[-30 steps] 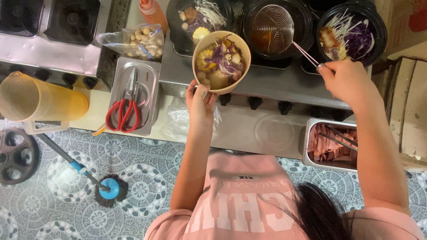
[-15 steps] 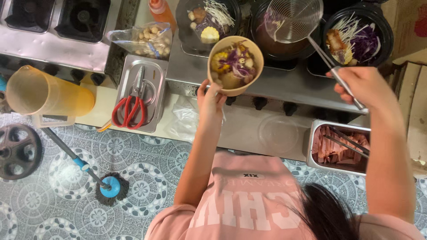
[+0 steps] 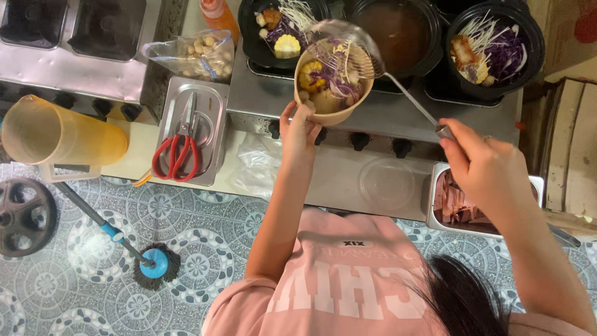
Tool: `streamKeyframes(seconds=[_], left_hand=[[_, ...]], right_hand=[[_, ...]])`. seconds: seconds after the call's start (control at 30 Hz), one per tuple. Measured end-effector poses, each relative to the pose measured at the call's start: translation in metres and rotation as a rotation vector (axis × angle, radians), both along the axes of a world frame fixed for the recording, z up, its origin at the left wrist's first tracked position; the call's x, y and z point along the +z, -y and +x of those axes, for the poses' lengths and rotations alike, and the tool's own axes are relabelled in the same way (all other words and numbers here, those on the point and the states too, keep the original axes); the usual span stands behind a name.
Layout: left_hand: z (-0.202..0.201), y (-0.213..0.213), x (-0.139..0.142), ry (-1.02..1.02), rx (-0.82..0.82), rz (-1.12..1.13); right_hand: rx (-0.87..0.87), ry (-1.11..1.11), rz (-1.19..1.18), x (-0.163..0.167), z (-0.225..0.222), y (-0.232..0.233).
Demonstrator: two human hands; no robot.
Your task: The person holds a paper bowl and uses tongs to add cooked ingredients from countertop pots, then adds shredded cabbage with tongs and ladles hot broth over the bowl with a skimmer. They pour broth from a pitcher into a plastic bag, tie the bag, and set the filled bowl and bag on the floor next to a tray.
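Observation:
My left hand (image 3: pixel 300 127) holds a tan paper bowl (image 3: pixel 333 113) by its lower rim, above the steel stove top. The bowl is filled with corn, purple cabbage and pale balls. My right hand (image 3: pixel 484 163) grips the long handle of a wire mesh strainer (image 3: pixel 346 51). The strainer basket is tipped over the far side of the bowl, in front of a black pot of brown broth (image 3: pixel 398 31).
Two black bowls of food (image 3: pixel 491 53) (image 3: pixel 273 31) flank the broth pot. Red-handled scissors lie in a steel tray (image 3: pixel 189 134); beside it stand an orange pitcher (image 3: pixel 56 134) and a bag of pale balls (image 3: pixel 199 56). A steel tray of meat (image 3: pixel 457 205) sits right; a mop (image 3: pixel 152 264) lies on the floor.
The strainer has swung left from over the broth pot to above the bowl. My right hand followed it down and left, and the bowl shifted slightly.

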State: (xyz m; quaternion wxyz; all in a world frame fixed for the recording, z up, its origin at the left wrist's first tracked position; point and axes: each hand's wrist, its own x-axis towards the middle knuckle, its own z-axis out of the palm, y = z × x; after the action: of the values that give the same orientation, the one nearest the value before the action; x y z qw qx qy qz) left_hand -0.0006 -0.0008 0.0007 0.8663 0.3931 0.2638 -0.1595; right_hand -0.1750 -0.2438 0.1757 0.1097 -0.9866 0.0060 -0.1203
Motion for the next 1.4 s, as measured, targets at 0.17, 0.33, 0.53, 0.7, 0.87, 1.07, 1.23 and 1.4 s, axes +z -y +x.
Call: streamKeyframes(seconds=[0.17,0.33,0.53,0.7,0.87,1.07,1.23,1.4], left_hand=[[0.005,-0.001,-0.001,0.014,0.027,-0.006],[0.007,-0.002,0.003,0.024,0.036,-0.027],[0.007,-0.003,0.005,0.029,0.015,-0.024],[0.01,-0.004,0.003,0.035,-0.022,-0.007],[0.008,-0.013,-0.002,0.081,-0.059,-0.069],[0.011,-0.029,-0.005,0.133,-0.218,-0.022],[0.008,-0.039,0.002,0.157,-0.369,-0.012],[0.002,-0.04,0.007,0.21,-0.499,-0.021]], right_hand=[[0.053,0.107,-0.208,-0.003,-0.009,-0.006],[0.066,0.159,-0.348,-0.015,-0.009,0.001],[0.021,0.152,-0.215,-0.033,-0.009,0.008],[0.037,0.174,0.038,-0.042,-0.005,0.019],[-0.172,0.036,0.446,-0.051,0.002,0.029],[-0.397,-0.2,0.982,-0.071,0.025,0.054],[-0.287,-0.346,1.027,-0.085,0.039,0.072],[-0.142,-0.331,1.067,-0.08,0.042,0.083]])
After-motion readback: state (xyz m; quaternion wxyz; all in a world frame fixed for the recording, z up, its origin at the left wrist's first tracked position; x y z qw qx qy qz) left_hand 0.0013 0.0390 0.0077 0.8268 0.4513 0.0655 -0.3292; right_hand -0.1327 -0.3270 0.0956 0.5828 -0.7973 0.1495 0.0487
